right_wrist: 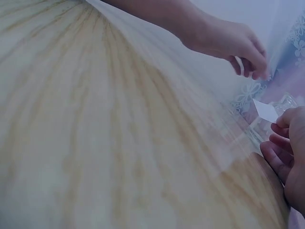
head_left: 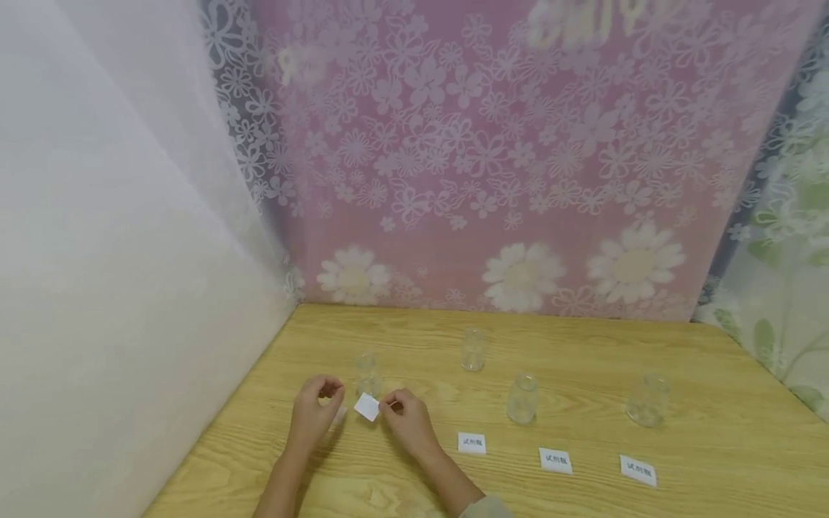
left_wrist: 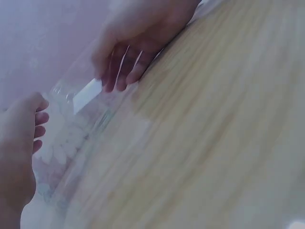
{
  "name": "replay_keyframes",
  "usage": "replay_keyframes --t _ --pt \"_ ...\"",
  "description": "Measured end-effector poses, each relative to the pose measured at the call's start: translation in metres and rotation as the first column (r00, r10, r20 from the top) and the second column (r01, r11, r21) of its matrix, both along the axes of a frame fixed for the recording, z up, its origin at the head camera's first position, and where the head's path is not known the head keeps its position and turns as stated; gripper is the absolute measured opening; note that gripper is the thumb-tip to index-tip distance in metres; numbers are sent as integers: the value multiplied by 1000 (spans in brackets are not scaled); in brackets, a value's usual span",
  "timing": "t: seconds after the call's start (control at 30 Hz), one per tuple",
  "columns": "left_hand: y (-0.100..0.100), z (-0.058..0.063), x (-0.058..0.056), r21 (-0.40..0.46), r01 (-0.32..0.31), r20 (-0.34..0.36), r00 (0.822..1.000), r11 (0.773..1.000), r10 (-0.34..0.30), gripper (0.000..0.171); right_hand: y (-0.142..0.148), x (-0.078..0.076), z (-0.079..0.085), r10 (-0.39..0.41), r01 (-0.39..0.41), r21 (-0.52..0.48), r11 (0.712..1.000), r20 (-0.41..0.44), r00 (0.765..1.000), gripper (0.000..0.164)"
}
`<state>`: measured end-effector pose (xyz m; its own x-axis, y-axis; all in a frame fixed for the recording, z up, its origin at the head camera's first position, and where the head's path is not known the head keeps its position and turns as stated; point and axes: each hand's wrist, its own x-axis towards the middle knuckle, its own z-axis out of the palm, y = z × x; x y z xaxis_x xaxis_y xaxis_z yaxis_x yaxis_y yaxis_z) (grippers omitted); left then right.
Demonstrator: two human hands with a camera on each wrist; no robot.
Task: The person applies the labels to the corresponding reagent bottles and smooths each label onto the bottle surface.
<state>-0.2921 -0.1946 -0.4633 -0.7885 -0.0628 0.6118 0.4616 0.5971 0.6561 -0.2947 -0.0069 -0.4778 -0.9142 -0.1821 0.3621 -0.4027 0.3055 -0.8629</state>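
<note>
A wood-grain table carries four clear glass bottles: one left, one far in the middle, two toward the right. Nearer, three white labels lie from middle to right.

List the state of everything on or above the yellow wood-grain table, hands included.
White square paper label: lifted, no writing visible.
Right hand: pinching that label.
Left hand: fingers bent, no grip visible.
Three white rectangular paper labels: flat, apart, dark writing up.
Four clear glass bottles: standing apart, no contents visible.
</note>
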Motion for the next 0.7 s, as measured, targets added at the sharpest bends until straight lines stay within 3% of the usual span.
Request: replay_keyframes --t 0.07,0.17,0.37,0.57,0.7 --pt "7 3 3 -51 75 -71 994 996 -79 13 0 0 0 1 -1 -16 1000 5 1000 11" --pt "14 4 6 -125 117 -79 989 985 -128 16 0 0 2 4 -3 -34 999 18 1000 11" --pt "16 2 6 -186 150 57 988 971 -141 11 0 1 2 28 -25 -57 998 51 998 12" --pt "15 -2 5 -174 243 186 960 954 -210 7 0 3 5 89 -81 -105 991 79 993 15" --pt "15 -3 5 -158 273 240 943 949 -232 9 1 12 18 146 -128 -158 979 107 983 17"
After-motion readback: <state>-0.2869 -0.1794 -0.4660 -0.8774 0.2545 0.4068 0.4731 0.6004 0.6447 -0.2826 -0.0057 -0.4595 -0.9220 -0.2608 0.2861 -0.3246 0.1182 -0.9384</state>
